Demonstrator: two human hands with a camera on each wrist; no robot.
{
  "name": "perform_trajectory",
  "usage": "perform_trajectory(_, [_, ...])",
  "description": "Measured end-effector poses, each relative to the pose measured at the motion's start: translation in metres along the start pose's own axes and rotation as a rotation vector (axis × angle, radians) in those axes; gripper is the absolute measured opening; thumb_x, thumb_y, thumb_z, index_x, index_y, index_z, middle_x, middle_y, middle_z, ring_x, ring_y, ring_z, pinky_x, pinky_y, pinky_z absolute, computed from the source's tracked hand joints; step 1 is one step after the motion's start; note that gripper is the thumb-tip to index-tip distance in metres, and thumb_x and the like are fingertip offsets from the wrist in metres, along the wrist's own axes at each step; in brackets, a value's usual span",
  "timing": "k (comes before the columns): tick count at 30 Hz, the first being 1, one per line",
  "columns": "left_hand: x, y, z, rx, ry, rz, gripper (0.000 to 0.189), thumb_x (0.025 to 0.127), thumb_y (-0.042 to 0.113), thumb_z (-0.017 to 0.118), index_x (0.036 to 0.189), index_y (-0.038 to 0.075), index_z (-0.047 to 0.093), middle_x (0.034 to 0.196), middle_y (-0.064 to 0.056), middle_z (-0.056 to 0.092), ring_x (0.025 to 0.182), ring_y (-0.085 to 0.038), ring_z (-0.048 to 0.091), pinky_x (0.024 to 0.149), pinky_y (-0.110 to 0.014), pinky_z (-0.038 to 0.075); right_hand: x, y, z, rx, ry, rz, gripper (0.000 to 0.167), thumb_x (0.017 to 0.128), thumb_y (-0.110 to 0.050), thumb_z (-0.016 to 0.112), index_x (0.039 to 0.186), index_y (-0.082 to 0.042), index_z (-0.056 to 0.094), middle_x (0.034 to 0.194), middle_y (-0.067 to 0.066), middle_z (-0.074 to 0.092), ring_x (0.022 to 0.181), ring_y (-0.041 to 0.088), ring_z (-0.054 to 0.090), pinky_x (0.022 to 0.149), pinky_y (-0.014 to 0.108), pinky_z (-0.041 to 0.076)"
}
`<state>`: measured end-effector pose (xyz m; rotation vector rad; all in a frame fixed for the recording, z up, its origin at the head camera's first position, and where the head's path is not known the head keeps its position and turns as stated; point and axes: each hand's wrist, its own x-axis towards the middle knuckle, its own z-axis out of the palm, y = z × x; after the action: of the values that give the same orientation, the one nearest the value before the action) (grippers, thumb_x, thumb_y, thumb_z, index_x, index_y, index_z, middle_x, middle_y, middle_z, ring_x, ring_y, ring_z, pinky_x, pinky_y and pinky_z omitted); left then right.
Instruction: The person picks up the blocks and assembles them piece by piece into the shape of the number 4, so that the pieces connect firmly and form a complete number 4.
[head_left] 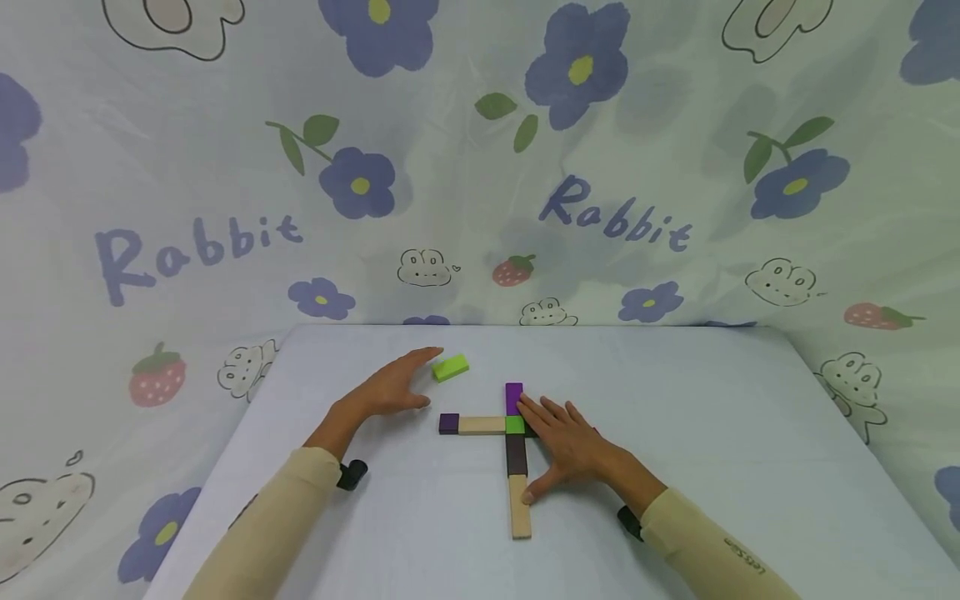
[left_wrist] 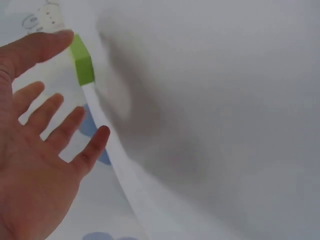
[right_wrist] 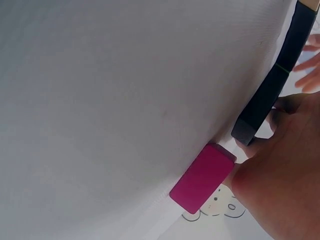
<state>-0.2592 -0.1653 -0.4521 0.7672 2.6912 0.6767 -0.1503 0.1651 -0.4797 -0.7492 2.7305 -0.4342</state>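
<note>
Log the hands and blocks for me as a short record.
Left hand: beside lime block; contact unclear
Right hand: fingers spread over the cross
Lime block: apart from the cross
Centre: green block
Left side: wood block, dark-purple block at end
Far side: purple block
Near side: dark-brown block, then second wood block
Right side: mostly hidden by right hand in head view
Magenta block: near right hand in right wrist view

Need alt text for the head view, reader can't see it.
A person's right hand spreads over part of a cross of blocks laid out on a white table, while the open left hand is beside a separate lime-green block. Behind the table is a pale backdrop printed with flowers and the word Rabbit.
</note>
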Motion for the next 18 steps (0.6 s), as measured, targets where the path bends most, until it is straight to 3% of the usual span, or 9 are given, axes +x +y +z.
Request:
perform_trajectory(12, [0.023, -0.012, -0.008, 0.024, -0.034, 0.003, 0.078, 0.088, -0.001, 0.067, 0.158, 0.010, 0.035, 0.161, -0.017, 0.034, 0.148, -0.040, 0.029, 0.119, -0.055, 0.023, -0.001, 0.001, -0.001, 0.002, -0.001, -0.003, 0.139, 0.060, -0.078, 0.081, 0.164, -0.013, 0.015, 0.170, 0.002, 0.012, 0.154, 0.035, 0.013, 0.119, 0.063, 0.008])
perform_trajectory(18, [0.034, -0.007, -0.008, 0.022, -0.064, -0.026, 0.078, 0.088, -0.003, 0.066, 0.158, 0.015, 0.037, 0.161, -0.014, 0.035, 0.148, -0.038, 0.029, 0.119, -0.054, 0.023, -0.001, 0.000, -0.001, 0.008, 0.003, -0.009, 0.138, 0.060, -0.078, 0.080, 0.164, -0.013, 0.016, 0.169, 0.003, 0.013, 0.154, 0.036, 0.013, 0.119, 0.063, 0.008])
